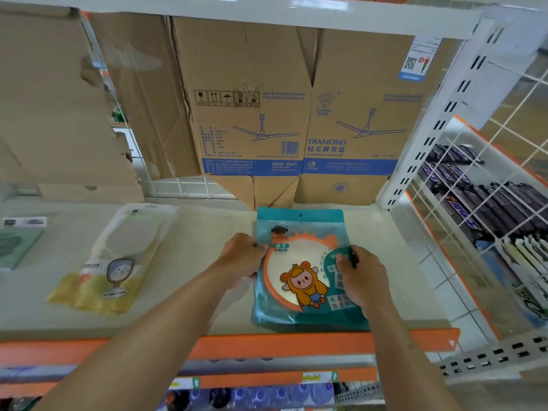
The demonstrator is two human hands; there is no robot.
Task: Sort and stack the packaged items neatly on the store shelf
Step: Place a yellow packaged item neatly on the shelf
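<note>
Biggest thing here is the shelf, pale deck w/ an orange front lip, and the far side is walled off by cardboard boxes, the right ones printed w/ blue ceiling fans and "DIAMOND". Off to the right, past a white wire grid, there's a side rack full of dark wrapped bars, can't read much on them.

On the deck, near-right, lies the teal mirror packet, flat, label up, orange round frame and a little cartoon kid on it, its near edge just about at the shelf lip. It says MIRROR so that's what's inside. Both hands are on it. Left hand grips the packet's left edge, fingers curled round it, thumb side on top, so pinching the edge rather than spread flat. Right hand clamps the right edge, thumb pressed down on the face, rest of the fingers wrapped under where I can't see them. Looks like it's resting on the deck, tho can't say for sure.

Well apart to the left is a yellow-green packet w/ a hand mirror inside, lying tilted, nobody touching it. Far-left edge has a green packet, partly cut off.
</note>
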